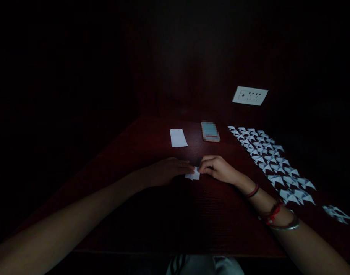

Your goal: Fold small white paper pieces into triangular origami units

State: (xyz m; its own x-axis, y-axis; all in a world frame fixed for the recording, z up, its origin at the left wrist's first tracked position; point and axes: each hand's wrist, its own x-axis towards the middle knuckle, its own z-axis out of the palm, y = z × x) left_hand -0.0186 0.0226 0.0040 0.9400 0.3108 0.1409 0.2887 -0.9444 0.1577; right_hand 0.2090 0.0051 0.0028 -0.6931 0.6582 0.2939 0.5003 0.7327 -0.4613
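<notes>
"Paper [196, 176], small and folded, is lying between left hand [169, 170] and right hand [219, 168]. How are they holding it?"

"The left is lying nearly flat, fingertips resting on the paper; its thumb isn't showing, so I'm not able to tell whether it's clamping. The right is pinching the near edge on its own side, thumb against fingers."

"How are you expecting it to handle?"

"I'm guessing light, thin, crisp enough for creases, easily crumpled or skidding. I'm favouring a flat press on its body and a fingertip pinch at an edge."

"And around?"

"White sheets [179, 138] are lying beyond the left, 1 blurred flat object [210, 132] is sitting beyond the right, and folded pieces [261, 157] are spreading outside the right."
</notes>
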